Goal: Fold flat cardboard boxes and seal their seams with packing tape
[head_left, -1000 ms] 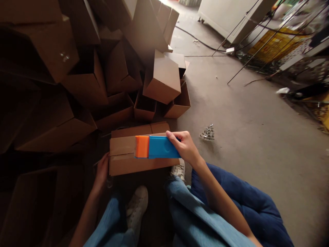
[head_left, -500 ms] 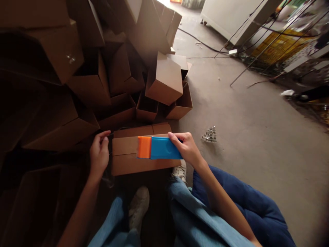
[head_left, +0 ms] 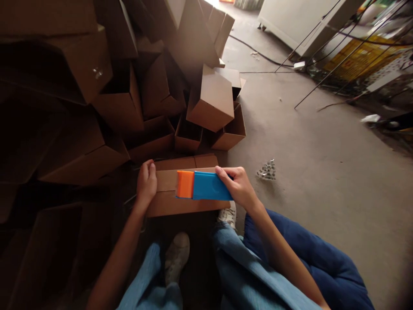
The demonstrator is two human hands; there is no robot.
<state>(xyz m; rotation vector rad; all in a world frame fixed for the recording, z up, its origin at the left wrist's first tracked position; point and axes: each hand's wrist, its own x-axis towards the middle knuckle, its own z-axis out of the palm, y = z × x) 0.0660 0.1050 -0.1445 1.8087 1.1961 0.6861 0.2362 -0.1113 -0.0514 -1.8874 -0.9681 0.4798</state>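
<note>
A closed cardboard carton (head_left: pixel 190 207) lies in front of my shoes, its top flaps meeting along a seam. Over it my right hand (head_left: pixel 239 184) grips a flat blue and orange plastic tool (head_left: pixel 211 186) by its blue right end, thumb on top. The orange end points left. Whether the tool touches the carton cannot be made out. At the carton's left end is my left hand (head_left: pixel 147 183), its fingers bent and pressed together. What they hold, if anything, is hidden. A thin, shiny strand shows beside that hand.
Open cardboard boxes (head_left: pixel 209 99) are heaped ahead and to the left. A small clear bag of dark bits (head_left: pixel 267 170) lies on the floor to the right. Near my right leg is a navy cushion (head_left: pixel 309 254). Cables, a white cabinet (head_left: pixel 290 26) and a yellow crate (head_left: pixel 350 60) stand farther off.
My left hand has moved right onto the carton's left end, its fingers drawing together. My right hand still grips the blue and orange tool over the carton. The whole view has shifted slightly.
</note>
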